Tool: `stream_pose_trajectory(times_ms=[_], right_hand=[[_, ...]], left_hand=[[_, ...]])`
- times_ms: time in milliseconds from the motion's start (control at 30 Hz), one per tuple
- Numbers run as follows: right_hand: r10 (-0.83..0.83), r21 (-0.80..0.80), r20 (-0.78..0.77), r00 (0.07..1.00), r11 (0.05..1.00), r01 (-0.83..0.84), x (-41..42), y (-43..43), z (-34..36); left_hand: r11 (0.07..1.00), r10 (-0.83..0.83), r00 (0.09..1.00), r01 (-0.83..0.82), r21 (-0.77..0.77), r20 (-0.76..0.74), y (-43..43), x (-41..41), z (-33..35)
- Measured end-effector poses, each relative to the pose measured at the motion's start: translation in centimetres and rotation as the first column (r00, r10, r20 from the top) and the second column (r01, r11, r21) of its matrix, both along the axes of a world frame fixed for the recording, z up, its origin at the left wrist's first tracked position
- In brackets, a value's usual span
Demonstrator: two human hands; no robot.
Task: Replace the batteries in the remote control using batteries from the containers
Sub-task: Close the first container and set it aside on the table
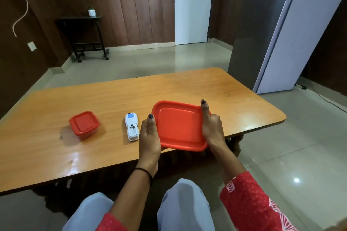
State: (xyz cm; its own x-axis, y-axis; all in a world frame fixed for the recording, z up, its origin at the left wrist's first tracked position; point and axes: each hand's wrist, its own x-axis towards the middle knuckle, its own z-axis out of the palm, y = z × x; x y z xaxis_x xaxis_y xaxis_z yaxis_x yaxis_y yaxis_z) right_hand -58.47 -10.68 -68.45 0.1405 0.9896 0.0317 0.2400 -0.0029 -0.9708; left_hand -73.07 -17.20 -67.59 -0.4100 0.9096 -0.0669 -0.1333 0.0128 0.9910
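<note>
At the near edge of the worktop [187, 84], you grip the large red container [180, 127] with both hands.

Your left hand [149, 135] and right hand [212, 127] clasp its sides, thumbs on the lid; pry one corner up gently, keeping it level so nothing spills. Beside your left hand lies the white remote control [132, 126], face down, battery bay uncovered. Farther left sits a small red container [84, 124], lid on.

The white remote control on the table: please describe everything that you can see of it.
The remote control is small, white and looks like plastic. It lies flat on the wooden table, long axis pointing away from the person, a blue panel at its far end. Its nearer half looks like an open battery compartment. The left hand is just beside it; contact is unclear.
</note>
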Motion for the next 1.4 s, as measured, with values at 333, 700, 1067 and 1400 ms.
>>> stream_pose_trajectory(times_ms=[333,700,1067,1400], right_hand=[[0.083,-0.101,-0.124,0.989,0.99,-0.095,7.4,7.9,0.1],[-0.319,-0.185,-0.334,0.887,0.945,0.27,14.9,39.4,-6.7],[-0.387,-0.244,-0.399,0.831,0.919,0.311,18.5,54.4,-9.7],[-0.441,-0.248,-0.412,0.797,0.896,0.368,17.8,58.7,-9.3]], left_hand=[[0.986,-0.112,0.974,0.134,-0.097,0.198,13.9,5.0,0.3],[0.917,-0.297,0.953,0.3,-0.263,0.05,43.8,12.0,-4.6],[0.934,-0.233,0.949,0.279,-0.223,0.211,59.8,16.2,-8.1],[0.945,-0.252,0.941,0.289,-0.151,0.225,64.0,16.1,-8.9]])
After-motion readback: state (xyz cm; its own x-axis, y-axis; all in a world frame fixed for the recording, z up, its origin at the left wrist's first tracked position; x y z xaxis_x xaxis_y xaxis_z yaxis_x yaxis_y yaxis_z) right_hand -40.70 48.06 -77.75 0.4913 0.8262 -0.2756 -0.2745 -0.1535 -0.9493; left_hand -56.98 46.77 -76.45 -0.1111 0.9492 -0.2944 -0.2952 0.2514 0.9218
